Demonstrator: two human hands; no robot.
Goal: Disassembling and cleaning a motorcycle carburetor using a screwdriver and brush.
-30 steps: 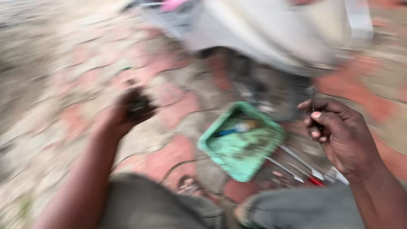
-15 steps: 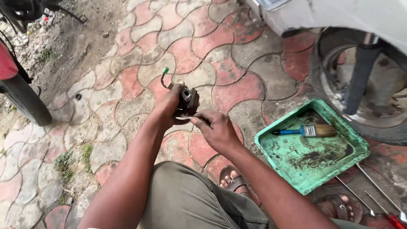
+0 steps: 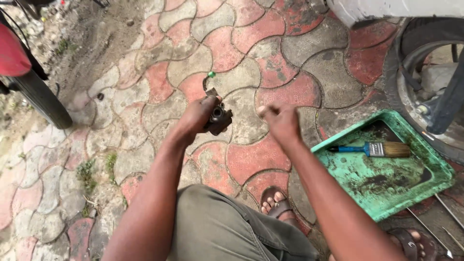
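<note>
Gripping grimy metal part [image 3: 218,118], wavy pavers [image 3: 270,53]

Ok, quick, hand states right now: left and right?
Left hand: closed around a small dark metal part.
Right hand: holding nothing visible, motion-blurred; open or closed cannot be told.

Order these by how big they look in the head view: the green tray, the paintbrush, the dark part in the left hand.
1. Green tray, clearly the largest.
2. Paintbrush.
3. Dark part, smallest, though the left hand hides some of it.
</note>
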